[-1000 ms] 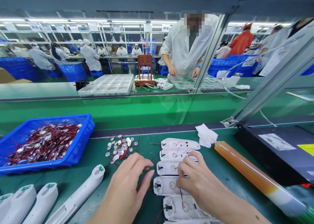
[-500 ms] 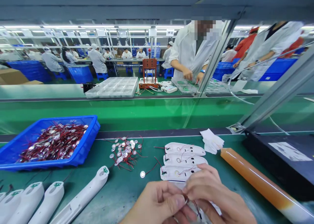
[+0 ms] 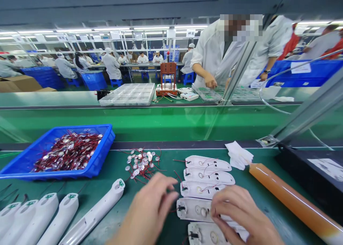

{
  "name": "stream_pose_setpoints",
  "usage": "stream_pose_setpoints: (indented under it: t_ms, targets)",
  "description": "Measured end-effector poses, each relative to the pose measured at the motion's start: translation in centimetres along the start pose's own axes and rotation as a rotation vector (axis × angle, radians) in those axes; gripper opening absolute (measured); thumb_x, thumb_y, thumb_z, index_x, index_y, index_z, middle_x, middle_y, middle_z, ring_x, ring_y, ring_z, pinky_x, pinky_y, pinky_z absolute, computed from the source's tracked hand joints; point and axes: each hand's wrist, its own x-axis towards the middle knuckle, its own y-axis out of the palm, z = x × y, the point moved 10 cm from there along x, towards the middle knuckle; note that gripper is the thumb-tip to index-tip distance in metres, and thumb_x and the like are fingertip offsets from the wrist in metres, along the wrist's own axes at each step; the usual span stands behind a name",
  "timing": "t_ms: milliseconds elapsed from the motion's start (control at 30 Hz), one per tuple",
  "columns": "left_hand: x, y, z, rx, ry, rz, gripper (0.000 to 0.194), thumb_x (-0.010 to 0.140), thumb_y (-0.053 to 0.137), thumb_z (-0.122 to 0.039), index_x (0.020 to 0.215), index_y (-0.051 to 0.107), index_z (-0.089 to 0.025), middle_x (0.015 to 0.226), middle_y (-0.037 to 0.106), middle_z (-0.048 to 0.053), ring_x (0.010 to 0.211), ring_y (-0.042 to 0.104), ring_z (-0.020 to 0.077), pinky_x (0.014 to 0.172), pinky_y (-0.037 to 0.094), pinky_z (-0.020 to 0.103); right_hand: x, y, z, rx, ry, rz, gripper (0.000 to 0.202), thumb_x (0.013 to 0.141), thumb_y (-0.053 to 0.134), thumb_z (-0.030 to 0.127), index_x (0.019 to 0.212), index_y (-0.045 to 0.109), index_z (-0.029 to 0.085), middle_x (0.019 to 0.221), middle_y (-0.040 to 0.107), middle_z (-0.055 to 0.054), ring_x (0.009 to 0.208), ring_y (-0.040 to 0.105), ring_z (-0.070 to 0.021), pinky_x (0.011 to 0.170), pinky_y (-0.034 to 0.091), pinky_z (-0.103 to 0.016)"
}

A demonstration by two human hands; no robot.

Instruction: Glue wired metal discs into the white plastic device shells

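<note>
Over the fourth white plastic shell, my right hand is closed in a pinch. A small round metal disc with wires shows at its fingertips, just above the shell. My left hand is off to the left above the bench, thumb and fingers apart and holding nothing I can see. Beyond it lies a loose pile of wired discs. Three more shells with discs and red wires lie in a column farther back. A nearer shell is partly covered by my right hand.
A blue tray full of wired discs stands at left. White handle-shaped housings lie in front of it. An amber tube, a white tissue and a black box are at right. A co-worker stands across the bench.
My hands were together over the shells. The left has drawn away to the left and opened, covering where a single disc lay. The right stays over the shells, which are now more exposed.
</note>
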Motion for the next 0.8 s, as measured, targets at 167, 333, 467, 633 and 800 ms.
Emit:
stream_pose_setpoints:
  t_ms: [167, 333, 467, 633, 800]
  targets:
    - [1.5, 0.0, 4.7, 0.189, -0.236, 0.238, 0.019, 0.082, 0.049, -0.013, 0.097, 0.056, -0.022, 0.095, 0.052, 0.0, 0.08, 0.053, 0.0126, 0.075, 0.04, 0.027, -0.3, 1.0, -2.5, -0.043, 0.054, -0.09, 0.008, 0.075, 0.058, 0.02, 0.071, 0.061, 0.027, 0.092, 0.052, 0.006, 0.092, 0.039, -0.0077, 0.084, 0.022, -0.025]
    - [0.9, 1.2, 5.6, 0.193, -0.246, 0.237, 0.013, 0.083, 0.044, -0.01, 0.088, 0.053, -0.018, 0.092, 0.049, 0.0, 0.078, 0.05, 0.0115, 0.072, 0.036, 0.025, -0.3, 2.3, -2.4, 0.021, 0.0, -0.046, 0.021, 0.082, 0.048, 0.017, 0.067, 0.061, 0.024, 0.092, 0.051, 0.004, 0.092, 0.036, -0.0088, 0.083, 0.019, -0.027]
    - [0.9, 1.2, 5.5, 0.187, -0.251, 0.229, 0.008, 0.082, 0.045, -0.011, 0.082, 0.049, -0.018, 0.09, 0.049, -0.001, 0.077, 0.05, 0.0112, 0.069, 0.034, 0.023, -0.2, 2.2, -2.0, 0.042, -0.02, -0.058, 0.022, 0.083, 0.047, 0.018, 0.067, 0.061, 0.023, 0.091, 0.051, 0.004, 0.091, 0.036, -0.0083, 0.083, 0.019, -0.026]
    - [1.1, -0.1, 5.9, 0.185, -0.318, 0.169, 0.013, 0.09, 0.031, -0.02, 0.082, 0.042, -0.018, 0.072, 0.051, -0.002, 0.062, 0.047, 0.011, 0.06, 0.031, 0.022, 0.3, 2.3, -2.1, -0.04, 0.041, -0.027, 0.022, 0.084, 0.047, 0.02, 0.067, 0.061, 0.024, 0.09, 0.052, 0.004, 0.09, 0.039, -0.0067, 0.084, 0.024, -0.024]
    - [1.2, -3.7, 3.7, 0.088, -0.177, -0.008, 0.02, 0.092, 0.034, -0.03, 0.082, 0.048, -0.018, 0.072, 0.053, -0.002, 0.063, 0.047, 0.009, 0.061, 0.035, 0.02, 0.9, 0.1, 0.5, -0.28, -0.137, 0.011, 0.025, 0.073, 0.048, 0.011, 0.093, 0.059, 0.023, 0.1, 0.05, 0.001, 0.095, 0.042, -0.0049, 0.079, 0.036, -0.018]
